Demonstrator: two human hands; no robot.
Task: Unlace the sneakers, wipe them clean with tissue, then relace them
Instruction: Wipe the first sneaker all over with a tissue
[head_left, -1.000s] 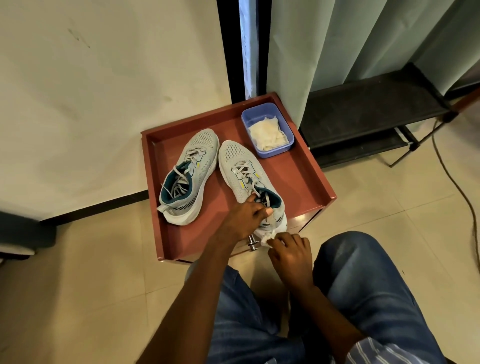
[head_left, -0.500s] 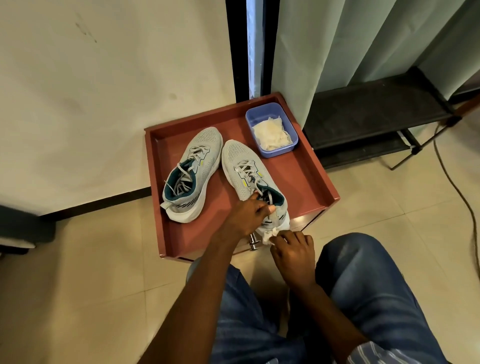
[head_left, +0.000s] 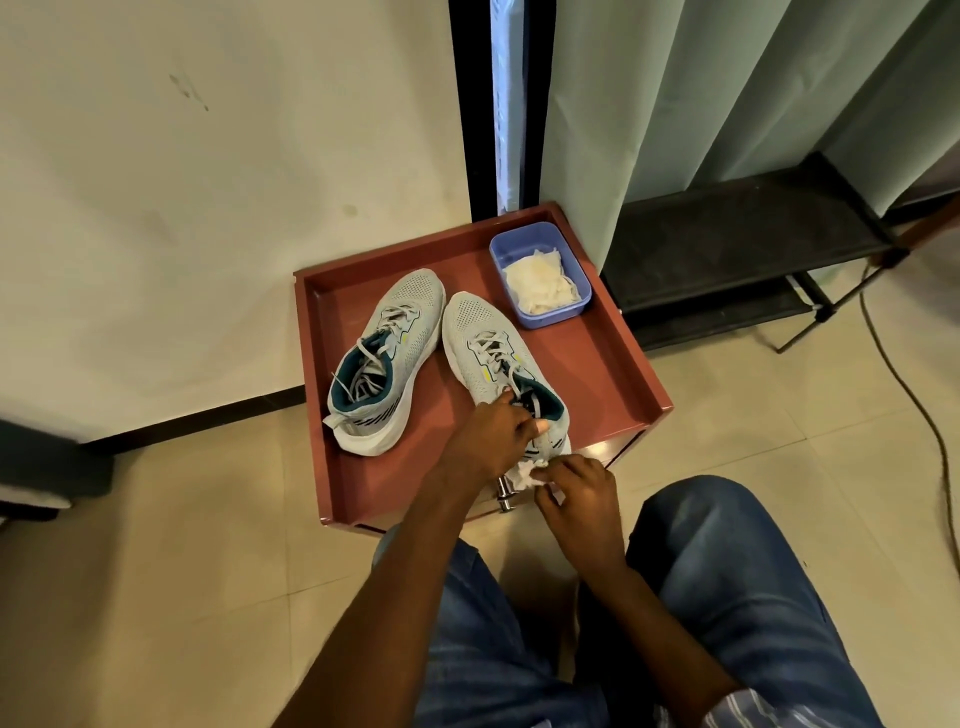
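Head view, looking down past denim knees at a red tray (head_left: 613, 358) set on the tiled floor against a cream wall. On the tray's left half lies the left sneaker (head_left: 382, 364), grey mesh with a teal lining, its laces loose and partly tucked into the opening, toe pointing away. Just beside it, toes nearly touching, lies the right sneaker (head_left: 498, 364), laces threaded through the upper eyelets, heel at the tray's near edge. The left hand (head_left: 491, 439) is closed on this shoe at the collar, fingers curled into the opening by the tongue, steadying it. Right of that, the right hand (head_left: 576, 493) pinches a crumpled white tissue (head_left: 524, 474) between thumb and fingertips and presses it against the sneaker's heel (just over the tray's front lip). In the tray's far right corner sits a blue plastic tub (head_left: 571, 260) holding more white tissues. Farther right, off the tray, a black shoe rack (head_left: 737, 249) stands under pale green curtains, and a dark cable (head_left: 914, 395) trails across the floor
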